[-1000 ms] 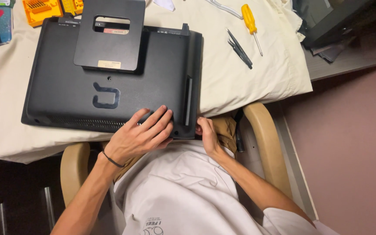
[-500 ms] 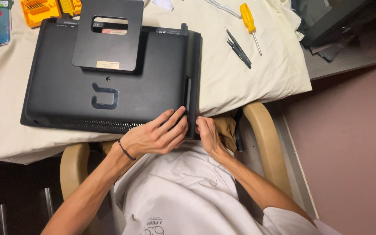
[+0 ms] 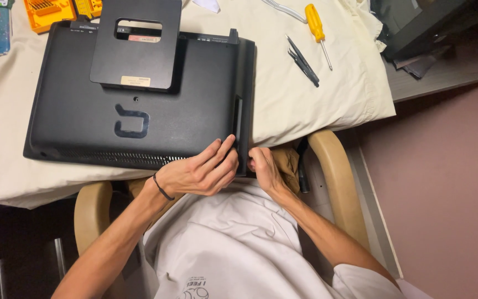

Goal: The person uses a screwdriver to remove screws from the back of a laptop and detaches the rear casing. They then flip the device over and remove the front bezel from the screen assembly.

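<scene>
Gripping monitor corner, both hands

Warm, yellowish indoor light falls evenly from above on the cream cloth, which is bright across the upper middle of the frame. The matte black monitor back shows only faint sheen, no glare. Soft shadows gather under the table edge; the lower left corner is dark. Focus is sharp throughout, with slight wide-angle stretch at the edges.

A person is wearing a pale grey short-sleeved cotton shirt with small dark print near the hem, and a thin black band circling the left wrist.
</scene>
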